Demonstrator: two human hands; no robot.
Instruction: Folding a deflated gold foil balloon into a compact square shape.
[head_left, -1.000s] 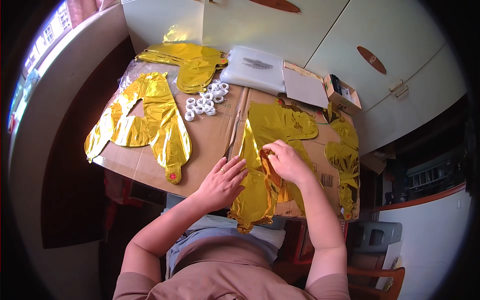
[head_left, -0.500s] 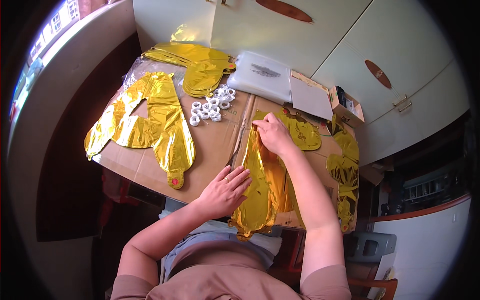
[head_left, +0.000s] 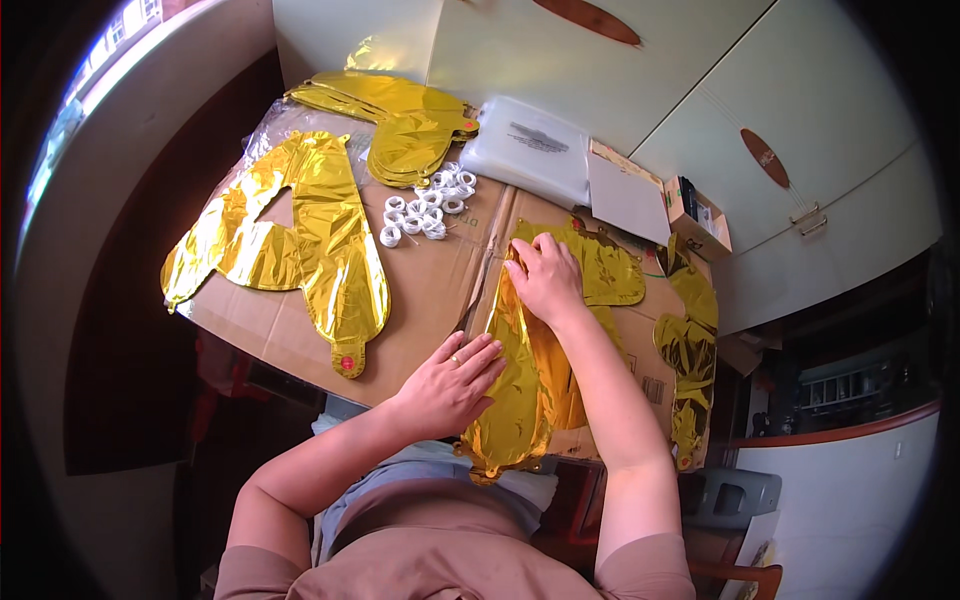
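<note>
The right hand (head_left: 549,277) is resting bent-fingered, grip unclear; the left hand (head_left: 450,382) is lying flat. A box (head_left: 698,236) is holding dark items (head_left: 687,197). Gold foil (head_left: 512,405) is lying under both hands, on cardboard (head_left: 432,300).

Left hand (head_left: 447,386) (wearing ring (head_left: 455,359)) on gold foil piece (head_left: 508,395); right hand (head_left: 550,277) at its far end.

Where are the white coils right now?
In the head view, the white coils lie slightly left of centre on the cardboard, just below the stacked gold foil.
</note>
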